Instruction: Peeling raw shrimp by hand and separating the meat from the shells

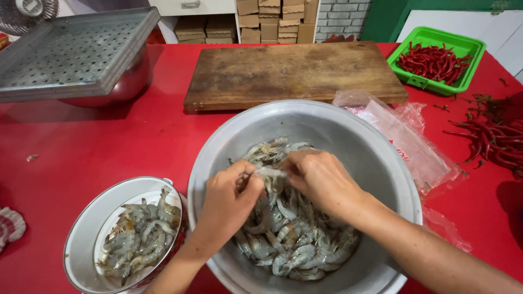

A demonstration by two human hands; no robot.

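A large metal basin (348,136) in front of me holds a heap of raw grey shrimp (294,239). Both hands are inside it. My left hand (229,201) and my right hand (321,179) pinch the same single shrimp (269,173) between their fingertips, just above the heap. To the left stands a smaller white enamel bowl (81,234) with more shrimp (139,237) lying in it.
A wooden cutting board (294,71) lies behind the basin on the red table (109,147). A perforated metal tray (71,49) rests on a pot at back left. Red chillies fill a green basket (436,60); loose chillies (493,136) and a clear plastic bag (403,136) lie right.
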